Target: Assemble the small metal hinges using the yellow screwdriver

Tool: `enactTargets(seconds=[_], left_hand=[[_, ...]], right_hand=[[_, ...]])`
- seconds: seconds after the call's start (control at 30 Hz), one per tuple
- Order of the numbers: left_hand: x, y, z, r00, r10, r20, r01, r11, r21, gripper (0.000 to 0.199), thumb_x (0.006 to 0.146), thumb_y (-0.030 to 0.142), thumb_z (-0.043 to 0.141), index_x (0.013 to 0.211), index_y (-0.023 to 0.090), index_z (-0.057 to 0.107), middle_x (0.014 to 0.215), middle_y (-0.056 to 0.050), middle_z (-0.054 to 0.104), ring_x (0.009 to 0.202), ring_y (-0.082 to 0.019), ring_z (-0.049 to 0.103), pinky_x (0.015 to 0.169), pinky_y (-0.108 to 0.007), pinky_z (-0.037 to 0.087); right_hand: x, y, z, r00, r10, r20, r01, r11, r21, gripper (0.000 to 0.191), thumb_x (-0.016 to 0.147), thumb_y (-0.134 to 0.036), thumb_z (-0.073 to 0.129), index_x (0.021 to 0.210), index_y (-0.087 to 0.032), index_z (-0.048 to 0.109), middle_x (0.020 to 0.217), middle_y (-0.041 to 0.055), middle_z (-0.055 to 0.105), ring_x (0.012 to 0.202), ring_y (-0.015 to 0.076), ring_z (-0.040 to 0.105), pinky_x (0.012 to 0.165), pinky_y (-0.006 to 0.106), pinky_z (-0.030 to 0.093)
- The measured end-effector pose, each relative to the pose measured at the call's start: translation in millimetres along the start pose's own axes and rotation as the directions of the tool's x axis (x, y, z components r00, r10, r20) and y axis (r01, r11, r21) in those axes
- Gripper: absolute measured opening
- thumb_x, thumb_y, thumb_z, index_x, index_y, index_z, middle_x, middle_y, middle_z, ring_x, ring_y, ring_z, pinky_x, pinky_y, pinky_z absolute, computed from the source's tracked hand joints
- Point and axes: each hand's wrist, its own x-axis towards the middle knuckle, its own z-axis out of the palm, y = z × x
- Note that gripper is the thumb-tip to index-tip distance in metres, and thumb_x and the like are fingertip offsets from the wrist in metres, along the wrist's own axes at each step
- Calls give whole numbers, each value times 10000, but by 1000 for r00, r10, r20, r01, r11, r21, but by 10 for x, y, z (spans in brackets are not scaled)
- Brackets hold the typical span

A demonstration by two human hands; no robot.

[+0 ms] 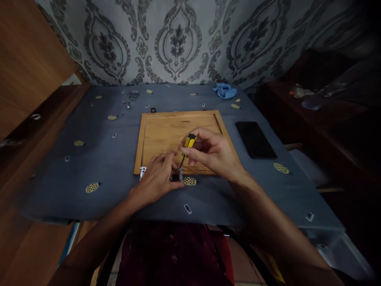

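Observation:
A wooden panel (166, 129) with a raised frame lies flat on the table in front of me. In my right hand (212, 153) is a small yellow and black screwdriver (190, 141), pinched between thumb and fingers. Its shaft slants down to a metal hinge (180, 174) at the panel's near edge. My left hand (157, 172) rests over that edge, fingers bent and thumb along the near side, gripping around the hinge; the fingers partly hide it. Another metal hinge (143, 171) shows at the panel's near left corner, partly behind my left hand.
A black phone (256, 140) lies right of the panel. Toward the back are a crumpled blue cloth or glove (225, 91), small metal pieces (127, 105), a coil-like item (133, 95) and a small dark square piece (153, 110). The tablecloth (98, 159) is blue-grey; a patterned curtain (178, 39) hangs behind.

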Motion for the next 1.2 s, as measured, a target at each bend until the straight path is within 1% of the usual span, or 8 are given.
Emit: enactTargets(seconds=[0.17, 0.3, 0.47, 0.6, 0.73, 0.97, 1.03, 1.2], left_hand=[[-9, -34, 19, 1000, 22, -12, -22, 1000, 8, 740, 747, 277, 876, 1324, 179, 424, 1123, -89, 734, 1174, -344, 652, 991, -513, 481], [-8, -54, 33, 999, 43, -24, -44, 999, -1, 751, 757, 287, 864, 1346, 185, 410, 1106, -77, 736, 1180, -342, 657, 998, -510, 476], [-3, -40, 21, 999, 26, -27, -26, 999, -24, 740, 735, 263, 883, 1316, 185, 430, 1077, -64, 745, 1177, -329, 656, 993, -486, 487], [-8, -51, 29, 999, 30, -31, -31, 999, -27, 709, 751, 270, 869, 1309, 208, 437, 1091, -64, 740, 1178, -331, 659, 988, -492, 489], [-15, -65, 43, 999, 43, -20, -44, 999, -16, 730, 777, 278, 845, 1353, 200, 404, 1107, -69, 740, 1187, -324, 658, 1012, -508, 470], [-16, -50, 37, 999, 25, -29, -25, 1000, -4, 771, 725, 277, 896, 1329, 200, 424, 1109, -68, 740, 1155, -335, 668, 987, -495, 488], [-14, -47, 37, 999, 24, -34, -24, 1000, -4, 754, 732, 286, 894, 1321, 205, 430, 1098, -63, 741, 1169, -336, 660, 992, -495, 487], [-11, -49, 40, 999, 26, -35, -26, 1000, 6, 753, 719, 279, 906, 1305, 203, 440, 1095, -62, 737, 1164, -333, 653, 987, -501, 489]], right_hand=[[-52, -6, -58, 999, -7, 54, 11, 998, -64, 393, 906, -442, 740, 1172, -163, 659, 672, -42, 651, 572, 92, 655, 552, 210, 537], [-78, 35, -37, 1000, -8, 19, 8, 1000, 5, 325, 855, -461, 786, 956, -173, 675, 654, -34, 658, 539, 94, 641, 531, 217, 530], [-69, 60, 21, 1000, 1, -14, 0, 998, 67, 400, 750, -433, 879, 825, -208, 557, 679, -51, 668, 463, 80, 615, 445, 191, 511], [-87, 39, 15, 1000, -13, -23, 15, 998, 57, 413, 755, -436, 878, 939, -206, 588, 789, -37, 684, 472, 71, 628, 434, 183, 509], [-123, 32, -14, 1000, -26, 8, 25, 998, 50, 355, 900, -431, 747, 1149, -186, 680, 847, 0, 699, 550, 74, 652, 527, 209, 552], [-100, 56, -12, 997, -10, -79, 17, 996, 91, 274, 743, -345, 893, 846, -186, 695, 805, 0, 741, 463, 69, 576, 441, 213, 518], [-92, 56, -3, 995, -7, -95, 16, 996, 91, 325, 709, -353, 915, 812, -188, 655, 858, 13, 768, 445, 55, 547, 404, 200, 501], [-93, 27, 18, 988, -72, -134, 84, 993, 85, 383, 735, -438, 889, 789, -203, 592, 776, -4, 755, 413, 59, 547, 375, 195, 494]])
